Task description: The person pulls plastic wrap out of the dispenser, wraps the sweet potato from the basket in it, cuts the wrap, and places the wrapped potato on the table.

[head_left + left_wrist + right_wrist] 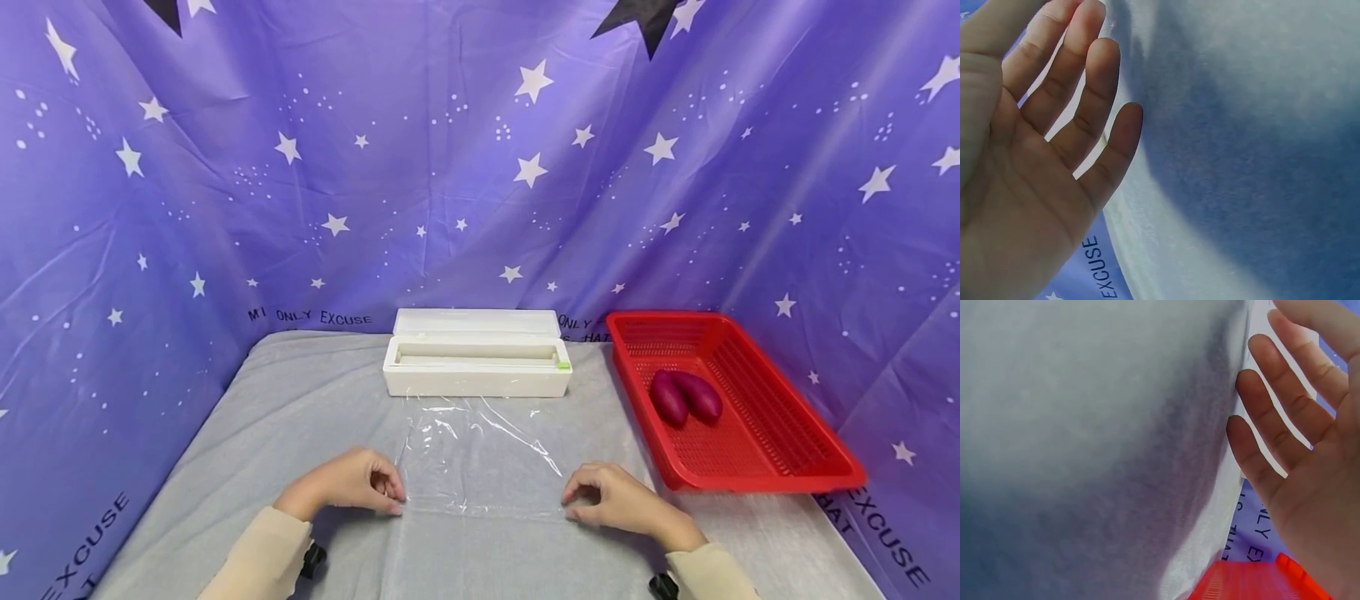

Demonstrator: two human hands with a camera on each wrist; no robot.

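A clear sheet of plastic wrap (480, 467) stretches over the table from the front of a white wrap dispenser box (477, 382), whose lid (477, 322) stands raised at the back. My left hand (352, 482) pinches the sheet's near left corner between thumb and index finger. At the near right corner my right hand (617, 498) pinches it the same way. Palm and loosely bent fingers of the left hand (1035, 156) fill the side of the left wrist view. The right wrist view shows the right hand (1310, 444) likewise; the wrap is hardly visible there.
On the right stands a red plastic basket (780, 482) holding two purple sweet potatoes (699, 397). A grey cloth (300, 408) covers the table. Purple curtains (420, 167) with white stars hang behind and at both sides. A small green piece (563, 366) sits at the box's right end.
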